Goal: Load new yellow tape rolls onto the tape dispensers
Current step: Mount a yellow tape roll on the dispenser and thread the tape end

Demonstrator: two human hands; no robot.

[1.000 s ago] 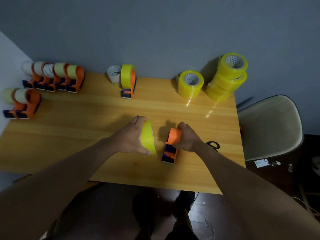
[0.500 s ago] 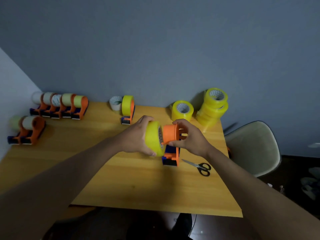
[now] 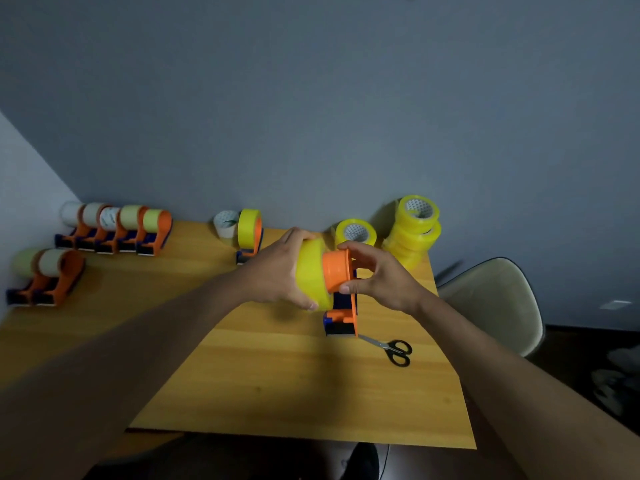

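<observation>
scissors (image 3: pixel 394 349) beside dispenser (image 3: pixel 343 315) | spare rolls (image 3: pixel 414 230) behind hands (image 3: pixel 325 271)

The left hand (image 3: pixel 277 268) covers the far side of the yellow tape roll (image 3: pixel 310 277); the right hand (image 3: pixel 377 275) hides the upper part of the tape dispenser (image 3: pixel 343 315) at centre frame. Dim shapes on the floor (image 3: pixel 616 379) at the right edge are too blurred to tell. Both forearms are cut off by the bottom edge.

I'm at a plain workroom desk, it seems: a wooden table (image 3: pixel 277 386) against a bare grey wall (image 3: pixel 311 98), rows of tape dispensers (image 3: pixel 114 230), stacked yellow rolls (image 3: pixel 412 230), scissors (image 3: pixel 394 349), one shell chair (image 3: pixel 491 299)
</observation>
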